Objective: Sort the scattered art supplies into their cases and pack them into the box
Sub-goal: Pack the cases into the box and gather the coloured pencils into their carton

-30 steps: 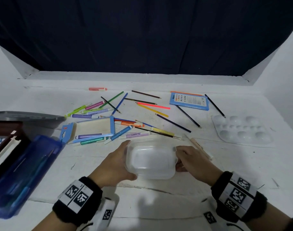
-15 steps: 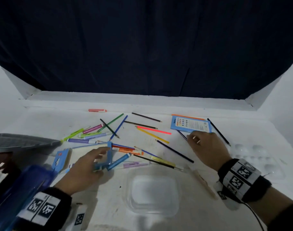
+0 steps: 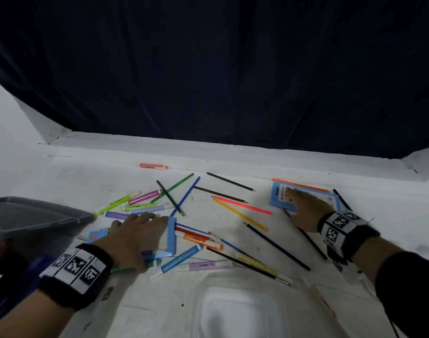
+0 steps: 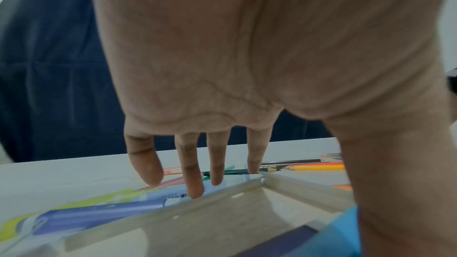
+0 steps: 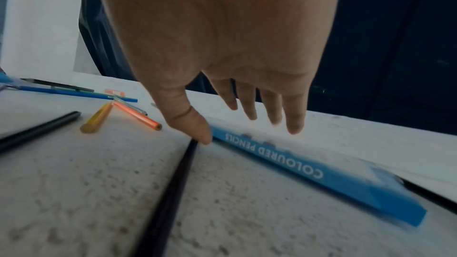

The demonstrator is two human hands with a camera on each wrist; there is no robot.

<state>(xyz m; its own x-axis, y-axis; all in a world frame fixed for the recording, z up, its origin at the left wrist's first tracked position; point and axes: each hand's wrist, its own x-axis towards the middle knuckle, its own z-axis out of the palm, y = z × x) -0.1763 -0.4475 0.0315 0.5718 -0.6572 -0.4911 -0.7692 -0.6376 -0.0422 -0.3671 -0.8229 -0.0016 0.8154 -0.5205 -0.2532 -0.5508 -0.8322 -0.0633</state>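
Coloured pencils (image 3: 241,206) and markers (image 3: 145,208) lie scattered over the white table (image 3: 233,240). My left hand (image 3: 140,230) is spread flat over the open blue marker case (image 3: 171,236). Its straight fingers (image 4: 190,173) reach past the case wall (image 4: 160,214) and touch the markers (image 4: 99,216) lying there. My right hand (image 3: 299,203) is open above the blue coloured pencils box (image 3: 278,193). In the right wrist view the fingers (image 5: 294,118) hover over the box (image 5: 296,165) while the thumb (image 5: 195,126) touches its corner beside a dark pencil (image 5: 173,192).
A clear plastic container (image 3: 240,311) sits at the near edge between my arms. A grey lid (image 3: 33,215) and a dark blue pencil case (image 3: 30,274) are at the left. A lone red marker (image 3: 153,166) lies near the back ledge, below a dark curtain.
Both hands let go of the clear container and moved forward. The left went to the marker case, the right to the coloured pencils box. The view tilted up.
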